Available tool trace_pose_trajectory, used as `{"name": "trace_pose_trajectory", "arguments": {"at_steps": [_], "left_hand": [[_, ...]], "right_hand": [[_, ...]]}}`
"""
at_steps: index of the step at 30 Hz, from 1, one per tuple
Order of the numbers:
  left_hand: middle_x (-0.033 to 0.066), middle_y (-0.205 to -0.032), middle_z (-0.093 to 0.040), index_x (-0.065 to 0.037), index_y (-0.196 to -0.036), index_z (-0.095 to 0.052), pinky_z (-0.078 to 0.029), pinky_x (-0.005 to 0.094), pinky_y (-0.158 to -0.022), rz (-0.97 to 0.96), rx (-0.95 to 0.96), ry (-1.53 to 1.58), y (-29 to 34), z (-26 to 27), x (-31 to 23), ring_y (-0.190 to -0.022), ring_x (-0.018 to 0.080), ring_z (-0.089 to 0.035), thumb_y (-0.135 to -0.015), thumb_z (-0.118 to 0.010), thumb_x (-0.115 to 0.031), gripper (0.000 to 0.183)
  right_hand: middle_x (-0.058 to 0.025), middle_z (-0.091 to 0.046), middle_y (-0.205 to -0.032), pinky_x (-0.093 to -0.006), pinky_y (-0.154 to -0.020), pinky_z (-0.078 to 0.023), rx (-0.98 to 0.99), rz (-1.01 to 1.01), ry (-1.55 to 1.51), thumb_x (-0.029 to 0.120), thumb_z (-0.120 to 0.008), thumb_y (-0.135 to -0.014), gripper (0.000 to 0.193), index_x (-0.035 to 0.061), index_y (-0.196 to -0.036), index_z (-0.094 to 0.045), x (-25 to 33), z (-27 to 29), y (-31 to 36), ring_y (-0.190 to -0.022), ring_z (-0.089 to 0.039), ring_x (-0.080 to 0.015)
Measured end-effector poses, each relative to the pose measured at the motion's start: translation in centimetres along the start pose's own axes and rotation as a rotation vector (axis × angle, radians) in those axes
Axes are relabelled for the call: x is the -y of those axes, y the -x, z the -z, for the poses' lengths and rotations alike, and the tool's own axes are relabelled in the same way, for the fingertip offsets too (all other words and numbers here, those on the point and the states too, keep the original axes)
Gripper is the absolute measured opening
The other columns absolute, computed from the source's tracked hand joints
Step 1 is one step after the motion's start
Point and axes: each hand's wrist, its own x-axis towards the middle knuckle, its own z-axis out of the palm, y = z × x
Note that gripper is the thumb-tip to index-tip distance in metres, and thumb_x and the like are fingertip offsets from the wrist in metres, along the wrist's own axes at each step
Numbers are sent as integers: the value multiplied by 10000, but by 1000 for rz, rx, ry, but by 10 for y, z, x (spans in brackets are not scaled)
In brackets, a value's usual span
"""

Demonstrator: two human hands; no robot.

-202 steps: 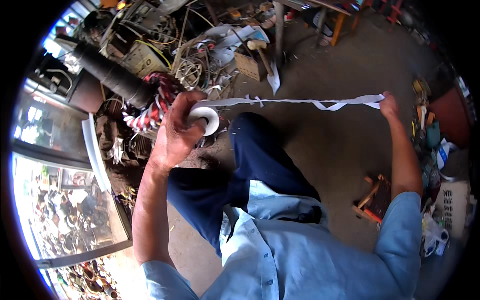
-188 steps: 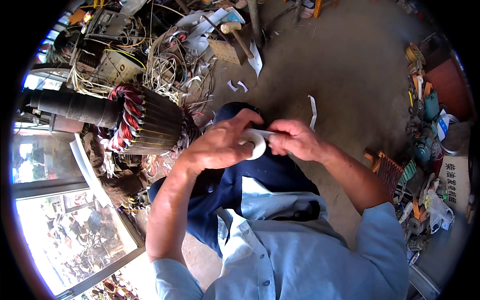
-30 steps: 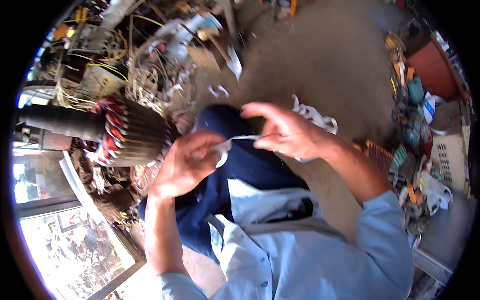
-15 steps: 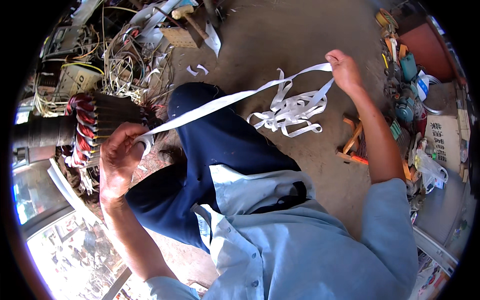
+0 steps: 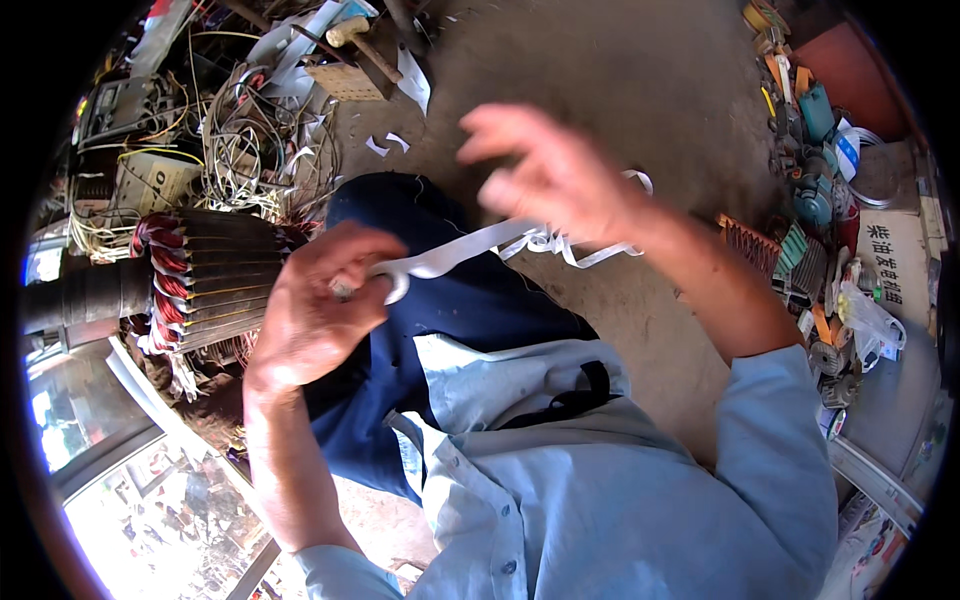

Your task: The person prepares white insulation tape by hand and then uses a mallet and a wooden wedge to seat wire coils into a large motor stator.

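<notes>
My left hand [image 5: 322, 310] is closed around the end of a white fabric tape [image 5: 440, 258], which curls over the fingers into a small loop. From there the strip runs rightward across my knee and passes under my right hand [image 5: 560, 180]. That hand is smeared by motion, its fingers spread apart, with no grip on the tape visible. Loose coils of the same tape [image 5: 590, 256] lie beyond my leg, partly covered by the right hand and forearm. Left of my left hand is a motor rotor [image 5: 225, 283] with red and white bound windings and a dark shaft.
Tangled wires [image 5: 255, 140] and scrap fill the far left, near a mallet [image 5: 365, 45] and a perforated block [image 5: 345, 82]. Along the right are copper-coloured coils [image 5: 748, 246], tools, a plastic bag [image 5: 870, 320] and a cardboard box [image 5: 893, 262]. White scraps [image 5: 388, 144] lie on the floor.
My right hand has let go of the tape and swung left, its fingers opening. My left hand has shifted right, away from the rotor, still holding the tape. The stretched strip has slackened.
</notes>
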Motion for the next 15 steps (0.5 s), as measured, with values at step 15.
{"name": "trace_pose_trajectory", "arguments": {"at_steps": [15], "left_hand": [[6,-883,-649,11,-1045,-676,-486,228,-774,52,-111,142,-8,18,8,-798,66,-597,-837,-593,69,232]], "right_hand": [[-95,-650,-1039,-365,-722,-540,-364,150,873,60,-638,-886,199,62,-1082,-669,-22,43,8,-778,-661,-227]]}}
